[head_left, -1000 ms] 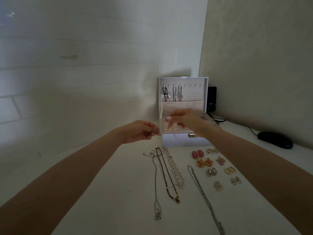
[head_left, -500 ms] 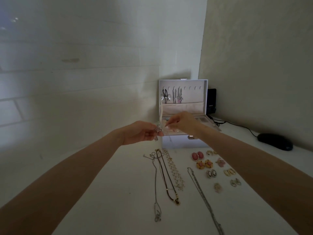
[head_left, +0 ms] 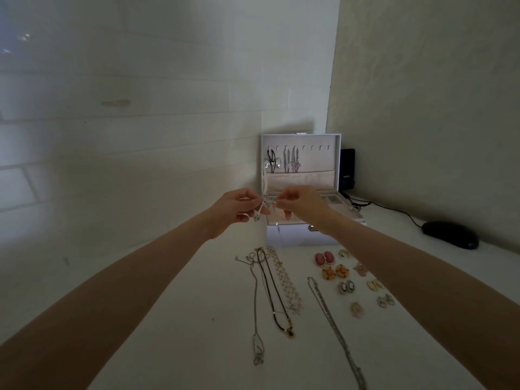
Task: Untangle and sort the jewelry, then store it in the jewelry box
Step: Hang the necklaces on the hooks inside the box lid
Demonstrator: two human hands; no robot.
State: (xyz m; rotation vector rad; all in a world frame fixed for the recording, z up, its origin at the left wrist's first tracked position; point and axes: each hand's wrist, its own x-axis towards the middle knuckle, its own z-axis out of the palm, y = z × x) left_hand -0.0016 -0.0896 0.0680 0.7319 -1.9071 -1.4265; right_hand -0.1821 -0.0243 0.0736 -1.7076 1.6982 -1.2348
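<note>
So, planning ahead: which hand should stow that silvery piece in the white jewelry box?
Likely right: both pinch the small silvery piece; right hand is before the white jewelry box, left hand beside.

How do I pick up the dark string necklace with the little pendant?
Pinch the dark cord necklace by its pendant, coming straight down from above. It lies flat on the table, and the pendant end sits apart from the other chains, while the far loop seems to cross the silver chain.

Right hand [head_left: 303,205] leaves the jewelry box [head_left: 295,236] — shifting toward 9 o'clock, now pinching the silver chain [head_left: 266,206] alongside left hand [head_left: 233,211].
</note>
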